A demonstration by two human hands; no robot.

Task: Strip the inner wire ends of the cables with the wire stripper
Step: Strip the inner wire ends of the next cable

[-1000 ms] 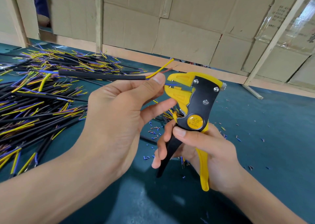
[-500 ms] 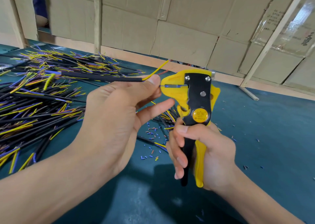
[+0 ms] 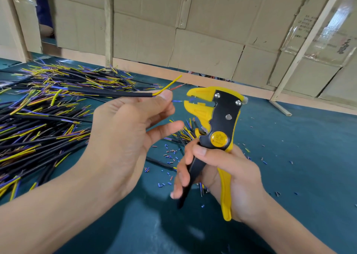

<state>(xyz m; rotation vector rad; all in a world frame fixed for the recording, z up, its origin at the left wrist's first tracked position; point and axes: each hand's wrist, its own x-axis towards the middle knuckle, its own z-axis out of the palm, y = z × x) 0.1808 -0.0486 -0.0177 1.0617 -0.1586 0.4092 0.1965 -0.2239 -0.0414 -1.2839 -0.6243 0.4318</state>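
Cable (image 3: pixel 116 93), black-sheathed, sits level in my left hand (image 3: pixel 123 137), pinched between thumb and forefinger just behind the point where the inner wires fan out. My left grip is closed on the sheath; the other fingers stand loosely extended and hold nothing. The yellow wire (image 3: pixel 170 83) angles up and away, a reddish wire (image 3: pixel 176 87) runs beside it, and the blue wire (image 3: pixel 176 100) points at the wire stripper (image 3: pixel 216 118).

My right hand (image 3: pixel 228 176) holds the stripper upright, fingers curled round both handles, which stand spread. Its yellow jaws are parted, with a blue scrap lodged between them. The blue wire tip lies just short of the jaws, apart from them.

Step in hand, as I judge it: one inner end is at the stripping stage. The next move calls for feeding a wire end squarely between the jaws, then squeezing the handles.

Whether bare conductor shows at the blue tip is too small to confirm. My left palm is hidden. The heap of cables (image 3: pixel 38 122) on the green worktop (image 3: pixel 299 166) runs off the left edge.
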